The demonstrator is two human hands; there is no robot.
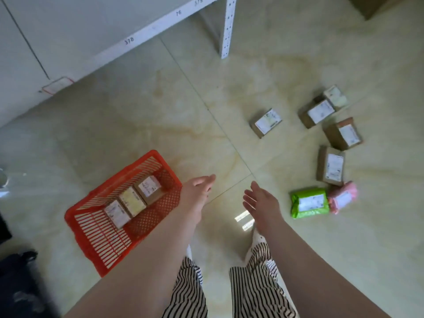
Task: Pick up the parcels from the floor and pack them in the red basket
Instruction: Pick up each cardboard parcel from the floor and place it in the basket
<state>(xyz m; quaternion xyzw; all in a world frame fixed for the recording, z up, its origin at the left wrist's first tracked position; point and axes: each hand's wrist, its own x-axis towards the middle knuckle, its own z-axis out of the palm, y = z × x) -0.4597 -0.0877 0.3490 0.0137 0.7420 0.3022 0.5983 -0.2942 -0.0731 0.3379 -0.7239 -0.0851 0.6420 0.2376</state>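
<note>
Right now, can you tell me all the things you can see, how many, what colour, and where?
red basket: one, red, on the floor at left
boxes in basket: three, brown with pale labels, in a row
boxes on floor: five, brown, white labels, at right
green parcel: one, green, beside the pink one
pink parcel: one, pink, far right
shelf: one, white, top left
striped trousers: black and white, bottom
left hand: open, holding nothing, by the basket
right hand: open, holding nothing
</note>
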